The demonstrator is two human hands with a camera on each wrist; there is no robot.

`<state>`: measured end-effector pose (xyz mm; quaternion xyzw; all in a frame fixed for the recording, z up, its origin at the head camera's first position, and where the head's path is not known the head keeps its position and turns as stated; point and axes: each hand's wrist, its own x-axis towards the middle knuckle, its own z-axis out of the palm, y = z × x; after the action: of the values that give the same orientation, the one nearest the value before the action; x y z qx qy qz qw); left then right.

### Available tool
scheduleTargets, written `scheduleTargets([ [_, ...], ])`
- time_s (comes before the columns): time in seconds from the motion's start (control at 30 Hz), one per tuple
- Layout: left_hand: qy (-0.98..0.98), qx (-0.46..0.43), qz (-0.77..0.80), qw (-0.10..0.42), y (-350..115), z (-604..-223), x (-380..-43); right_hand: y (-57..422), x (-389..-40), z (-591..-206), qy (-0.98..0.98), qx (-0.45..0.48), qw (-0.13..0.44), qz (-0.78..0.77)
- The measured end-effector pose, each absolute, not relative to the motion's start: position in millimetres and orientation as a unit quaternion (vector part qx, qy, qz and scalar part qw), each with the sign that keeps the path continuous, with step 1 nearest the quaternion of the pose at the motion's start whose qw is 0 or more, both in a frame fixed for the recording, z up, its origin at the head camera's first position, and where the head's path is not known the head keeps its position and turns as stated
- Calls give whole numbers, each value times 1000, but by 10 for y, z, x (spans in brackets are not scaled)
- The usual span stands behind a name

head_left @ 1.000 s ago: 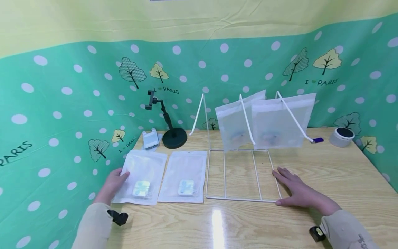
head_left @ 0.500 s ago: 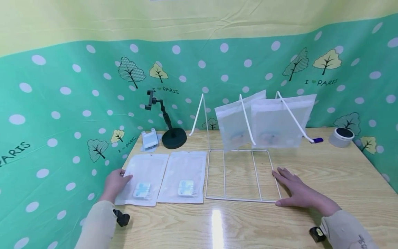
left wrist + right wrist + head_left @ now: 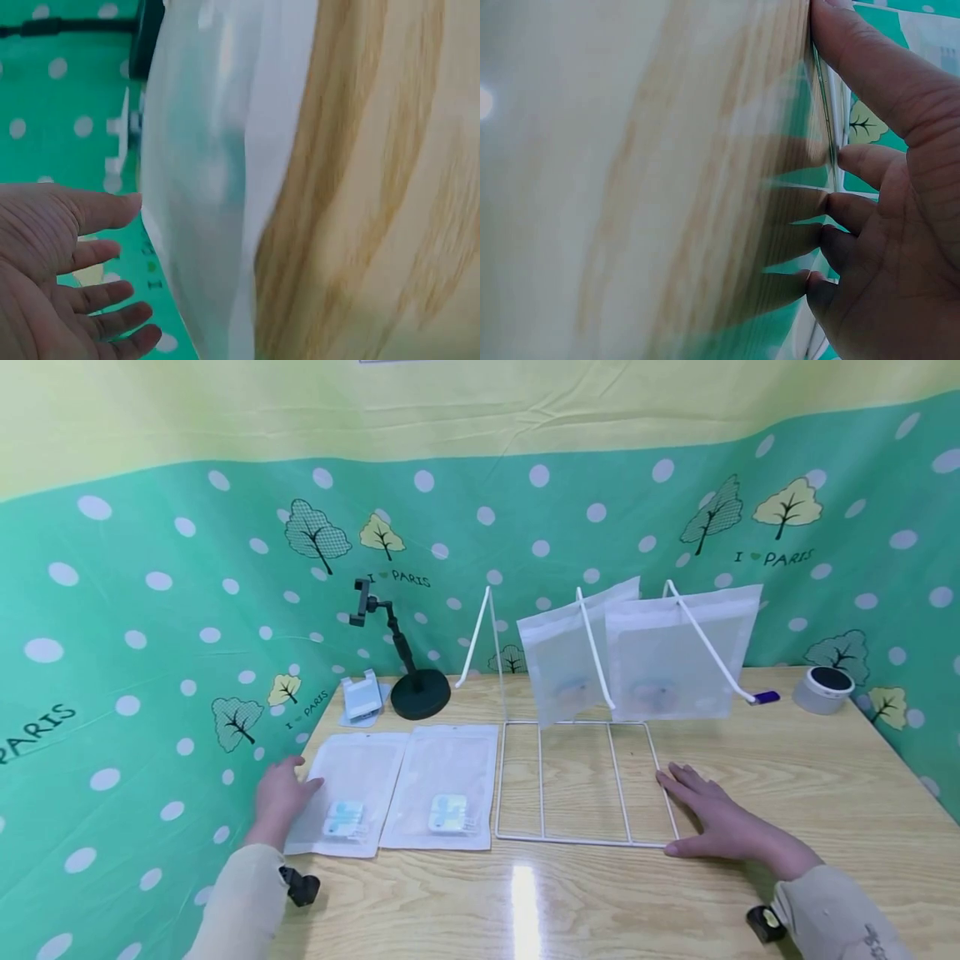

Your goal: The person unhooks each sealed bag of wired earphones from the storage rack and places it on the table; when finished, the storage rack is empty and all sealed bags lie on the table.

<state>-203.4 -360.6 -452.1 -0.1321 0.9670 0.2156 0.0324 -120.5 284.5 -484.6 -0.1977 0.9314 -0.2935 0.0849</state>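
Note:
My left hand [image 3: 281, 797] is at the left edge of a white zip pouch [image 3: 360, 768] lying flat on the table. In the left wrist view its fingers are spread and the thumb tip overlaps the pouch's edge. A second pouch [image 3: 450, 760] lies right beside the first; both show a small pale-blue item near the lower end. A white wire rack [image 3: 566, 840] stands to their right, and two more pouches, a left one [image 3: 551, 660] and a right one [image 3: 667, 652], hang on its hooks. My right hand [image 3: 708, 814] rests with fingers extended at the right side of the rack's base.
Behind the flat pouches stand a black phone holder [image 3: 422, 693] and a small pale-blue stand [image 3: 362, 697]. Back right on the wooden table [image 3: 615, 902] is a round white device [image 3: 823, 691], with a purple-capped object [image 3: 765, 697] near the hook tip. A green patterned curtain [image 3: 225, 552] borders the left and back.
The left pouch has settled flatter and shifted slightly right. My left hand has moved slightly right, and its fingers have loosened from the pouch's edge. The right hand has stayed in place.

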Motion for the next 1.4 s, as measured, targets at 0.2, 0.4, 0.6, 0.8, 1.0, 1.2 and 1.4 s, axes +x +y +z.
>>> scheduleTargets([
  [0.2, 972, -65, 226, 3, -3159, -4383, -1992, 2841, -1215, -4833, 933, -196, 91, -289],
  [0.4, 967, 5, 254, 11, -2691, -4322, -1970, 2840, -1215, -4836, 934, -191, 97, -287],
  [0.6, 958, 74, 275, 38, -2243, -4315, -1916, 2840, -1206, -4832, 934, -195, 88, -288],
  [0.8, 952, 152, 260, 49, -1819, -4356, -1850, 2836, -1205, -4831, 931, -201, 84, -291],
  [1.0, 948, 247, 184, 79, -1468, -4471, -1806, 2838, -1203, -4836, 932, -201, 81, -291],
  [1.2, 936, 301, 142, 117, -1217, -4527, -1780, 2844, -1211, -4837, 931, -199, 90, -292],
  [1.4, 931, 313, 134, 133, -1077, -4587, -1743, 2846, -1215, -4843, 930, -194, 97, -296],
])
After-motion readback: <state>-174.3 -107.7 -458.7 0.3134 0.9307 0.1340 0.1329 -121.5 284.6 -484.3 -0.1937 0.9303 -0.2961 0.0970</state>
